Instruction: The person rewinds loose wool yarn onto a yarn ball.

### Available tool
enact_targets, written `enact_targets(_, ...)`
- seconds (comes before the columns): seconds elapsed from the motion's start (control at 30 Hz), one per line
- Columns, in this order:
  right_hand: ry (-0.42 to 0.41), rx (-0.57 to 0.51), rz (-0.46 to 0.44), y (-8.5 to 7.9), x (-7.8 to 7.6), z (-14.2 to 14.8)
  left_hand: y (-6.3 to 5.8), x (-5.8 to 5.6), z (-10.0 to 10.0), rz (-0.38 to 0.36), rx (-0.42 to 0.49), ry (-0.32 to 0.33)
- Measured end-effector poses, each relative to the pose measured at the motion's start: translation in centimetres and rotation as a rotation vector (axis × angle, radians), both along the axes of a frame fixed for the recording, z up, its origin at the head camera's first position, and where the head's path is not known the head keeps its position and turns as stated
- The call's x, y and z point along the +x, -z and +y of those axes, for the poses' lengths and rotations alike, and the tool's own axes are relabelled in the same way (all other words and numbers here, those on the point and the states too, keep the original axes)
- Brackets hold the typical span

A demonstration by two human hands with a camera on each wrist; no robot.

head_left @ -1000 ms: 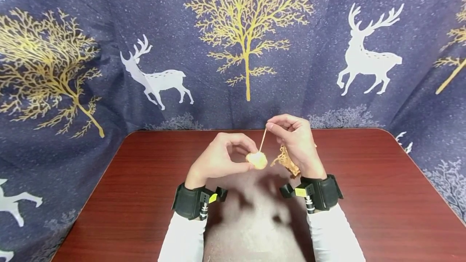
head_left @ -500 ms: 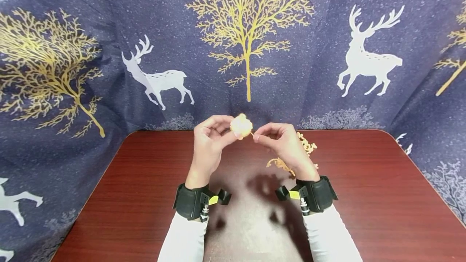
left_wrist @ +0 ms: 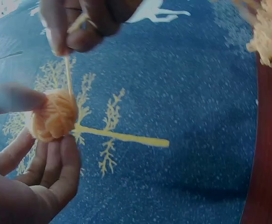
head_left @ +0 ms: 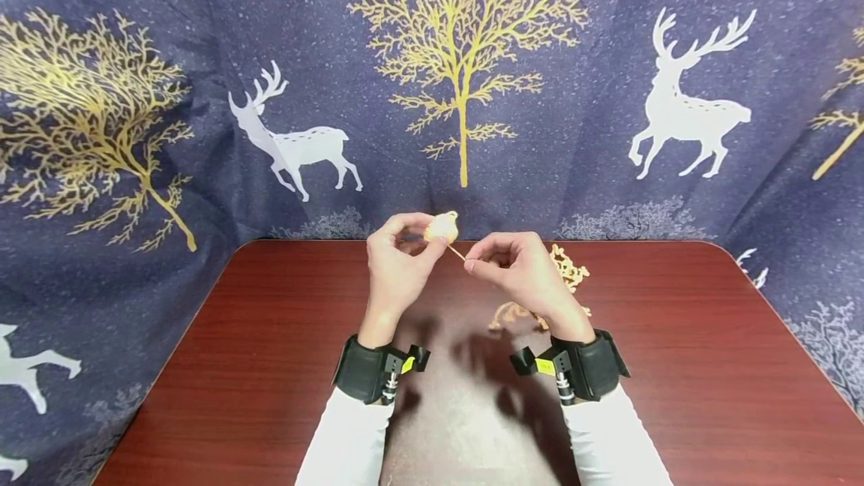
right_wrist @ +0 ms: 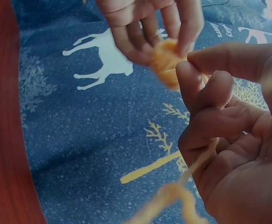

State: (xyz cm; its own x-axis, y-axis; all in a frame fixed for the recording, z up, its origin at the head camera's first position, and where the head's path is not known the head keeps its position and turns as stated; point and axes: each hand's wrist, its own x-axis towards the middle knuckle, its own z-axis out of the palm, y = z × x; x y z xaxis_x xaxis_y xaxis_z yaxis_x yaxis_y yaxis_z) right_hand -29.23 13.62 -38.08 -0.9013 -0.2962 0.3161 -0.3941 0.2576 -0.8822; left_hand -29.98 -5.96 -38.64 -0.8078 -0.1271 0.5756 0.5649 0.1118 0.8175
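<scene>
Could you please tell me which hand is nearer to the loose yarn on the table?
Right. The right hand is close to the loose yarn, partly hiding it in the head view; the left hand is farther off to the left, holding the yarn ball.

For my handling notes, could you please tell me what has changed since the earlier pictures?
The left hand has carried the yarn ball up and left in the head view; the right hand has moved down and left, so the strand now slopes down from the ball. Both holds stayed.
</scene>
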Motion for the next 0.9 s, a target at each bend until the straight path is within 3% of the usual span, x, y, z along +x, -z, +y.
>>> enact_targets(0.13,0.002,-0.018,0.003,-0.1,0.1,0.2,0.7,-0.3,0.0,-0.005,-0.151,-0.012)
enact_targets(0.47,0.026,-0.088,0.014,-0.3,0.0,0.9,1.1,-0.4,-0.1,-0.079,-0.446,0.085)
enact_targets(0.67,0.043,-0.219,0.004,-0.2,-0.4,1.6,1.0,-0.3,0.0,-0.146,-0.500,0.282)
enact_targets(0.9,0.084,-0.350,-0.026,-0.1,-0.7,2.0,0.7,0.0,0.0,-0.101,-0.438,0.542)
